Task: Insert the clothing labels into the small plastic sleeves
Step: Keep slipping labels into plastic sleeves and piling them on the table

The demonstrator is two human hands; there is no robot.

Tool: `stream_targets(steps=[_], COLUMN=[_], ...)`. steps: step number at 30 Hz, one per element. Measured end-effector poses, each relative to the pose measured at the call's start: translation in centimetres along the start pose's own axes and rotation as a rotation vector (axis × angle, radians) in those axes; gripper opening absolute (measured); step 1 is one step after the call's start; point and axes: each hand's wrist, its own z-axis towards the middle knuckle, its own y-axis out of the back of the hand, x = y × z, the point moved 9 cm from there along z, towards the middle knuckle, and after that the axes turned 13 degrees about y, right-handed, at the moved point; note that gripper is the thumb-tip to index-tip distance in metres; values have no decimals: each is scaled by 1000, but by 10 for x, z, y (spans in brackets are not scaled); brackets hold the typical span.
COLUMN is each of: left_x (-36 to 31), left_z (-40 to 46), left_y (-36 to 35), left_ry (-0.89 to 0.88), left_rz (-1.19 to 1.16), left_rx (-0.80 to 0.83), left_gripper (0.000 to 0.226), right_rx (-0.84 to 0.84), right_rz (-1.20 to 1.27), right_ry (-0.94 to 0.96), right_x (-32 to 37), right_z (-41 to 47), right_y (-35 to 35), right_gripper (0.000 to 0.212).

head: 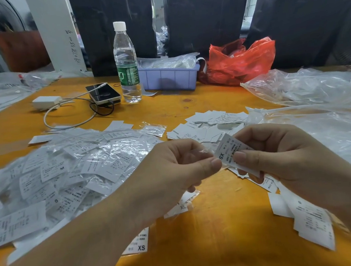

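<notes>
Label: white, printed "XS" — I see it held up between my two hands, above the table, tilted with one end toward the left hand.
Right hand: fingers curled, thumb on top of the label, pinching it; more white labels seem to sit under the same fingers.
Left hand: fingers curled, thumb and forefinger pinching a clear sleeve whose edge meets the label's near end; I cannot tell if the label is inside it.
Left of my left hand: a big heap of bagged labels, sizes S and M readable, spreading under my forearm.
Below the left hand: sleeved labels marked XL and XS flat on the table.
Beyond both hands: a loose pile of bare labels.
Under and right of my right hand: more bare labels — scattered toward the table edge.
Far right: crumpled clear bags.
Far side, past the hands: water bottle upright, phone with a cable and white charger to its left, purple tray to the bottle's right, red bag beside the tray.
</notes>
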Motion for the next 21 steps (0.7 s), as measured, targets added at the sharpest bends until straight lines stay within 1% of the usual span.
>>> stream_targets(steps=[2, 6, 10, 12, 16, 21], left_x=[1, 0, 1, 1, 0, 1], left_z=[0, 1, 1, 1, 2, 3], left_y=[0, 0, 0, 0, 1, 1], left_ry=[0, -7, -14, -17, -26, -29], left_rz=[6, 11, 16, 18, 4, 10], left_rx=[-2, -2, 5, 4, 3, 3], left_gripper=[23, 16, 19, 14, 13, 14], right_rx=[-7, -52, -37, -35, -64, -59], right_rz=[-18, -42, -41, -41, -27, -21], right_ry=[1, 0, -17, -16, -21, -28], right_x=[0, 1, -1, -1, -3, -4], right_z=[0, 0, 0, 0, 1, 1], right_y=[1, 8, 6, 6, 10, 9], right_gripper=[21, 23, 22, 22, 27, 29])
